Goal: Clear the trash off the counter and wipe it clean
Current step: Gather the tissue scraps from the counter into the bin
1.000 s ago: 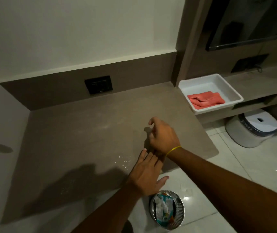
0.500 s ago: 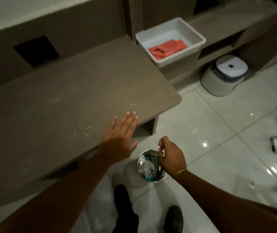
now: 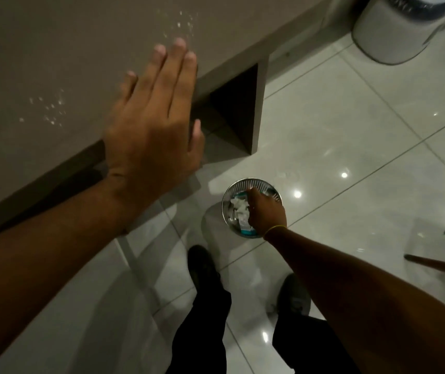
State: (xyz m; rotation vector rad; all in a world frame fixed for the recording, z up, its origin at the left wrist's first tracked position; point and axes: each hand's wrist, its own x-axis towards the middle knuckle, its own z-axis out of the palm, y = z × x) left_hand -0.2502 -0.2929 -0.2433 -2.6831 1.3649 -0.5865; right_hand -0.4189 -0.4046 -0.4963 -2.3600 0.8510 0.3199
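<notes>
Down low, the right hand (image 3: 266,213) reaches into the trash bin (image 3: 233,194).

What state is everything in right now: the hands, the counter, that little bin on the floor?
Left hand: open, flat, fingers spread at the counter edge.
Right hand: lowered over the bin's mouth; its grip cannot be made out.
Counter: not yet wiped, pale crumbs scattered on it.
Metal bin: upright on the floor, holding white and teal trash.
White container: upright on the floor.

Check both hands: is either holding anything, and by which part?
Left hand lies flat, open, holding nothing. Right hand reaches into the metal bin; any hold cannot be told.
</notes>
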